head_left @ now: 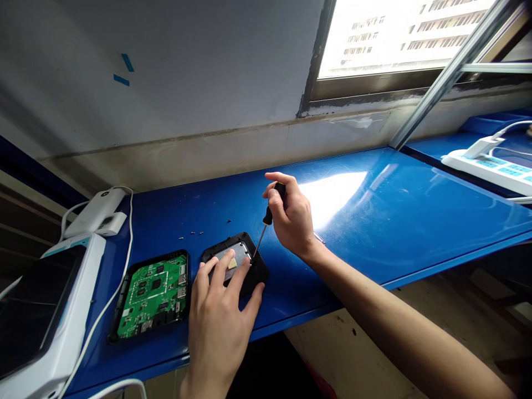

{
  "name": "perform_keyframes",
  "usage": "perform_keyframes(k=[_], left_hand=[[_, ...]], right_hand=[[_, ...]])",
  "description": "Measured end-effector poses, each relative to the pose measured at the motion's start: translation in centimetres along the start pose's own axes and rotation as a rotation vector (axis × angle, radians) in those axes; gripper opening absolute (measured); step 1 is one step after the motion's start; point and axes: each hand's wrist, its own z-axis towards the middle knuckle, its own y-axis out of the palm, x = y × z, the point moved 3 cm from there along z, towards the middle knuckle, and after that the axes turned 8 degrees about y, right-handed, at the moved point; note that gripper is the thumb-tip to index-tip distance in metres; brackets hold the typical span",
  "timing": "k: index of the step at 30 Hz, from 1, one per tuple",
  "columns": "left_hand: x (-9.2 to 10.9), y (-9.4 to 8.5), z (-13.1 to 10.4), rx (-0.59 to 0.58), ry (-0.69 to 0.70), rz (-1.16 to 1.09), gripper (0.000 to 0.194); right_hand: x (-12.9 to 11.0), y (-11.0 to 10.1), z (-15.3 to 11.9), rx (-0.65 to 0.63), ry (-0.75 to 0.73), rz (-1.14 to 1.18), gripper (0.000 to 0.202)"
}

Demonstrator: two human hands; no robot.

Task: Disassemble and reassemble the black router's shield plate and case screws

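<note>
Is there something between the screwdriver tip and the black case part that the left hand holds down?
Nothing visible. The screwdriver in the right hand reaches the black case part at its right edge. The left hand fingers lie just beside the tip, not under it.

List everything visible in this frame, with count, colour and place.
bench: one, blue, along the wall under the window
cover: one, black, bench front, under the left hand
board: one, green in a black shell, left of the cover
screws: several, dark, loose behind the board
screwdriver: one, black handle, tip down on the cover
terminal: one, white with dark screen, far left
charger: one, white, cabled, back left
power strip: one, white, far right
window: one, top right
left hand: pressing on the cover
right hand: gripping the screwdriver
</note>
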Motion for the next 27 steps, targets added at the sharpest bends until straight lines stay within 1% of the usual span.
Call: perform_keyframes(k=[5,11,19,27], left_hand=[[0.06,0.09,-0.05,0.006,0.019,0.020,0.038],[0.05,0.19,-0.13,0.023,0.006,0.001,0.036],[0.08,0.23,-0.12,0.087,0.016,-0.027,0.033],[0.13,0.01,-0.12,0.098,0.030,-0.021,0.031]], right_hand=[[0.07,-0.07,0.10,0.018,0.005,-0.005,0.022],[0.18,0.01,0.07,0.010,0.012,-0.010,0.022],[0.24,-0.06,0.06,0.024,0.022,0.012,0.022],[-0.10,-0.08,-0.04,0.027,0.019,0.031,0.022]])
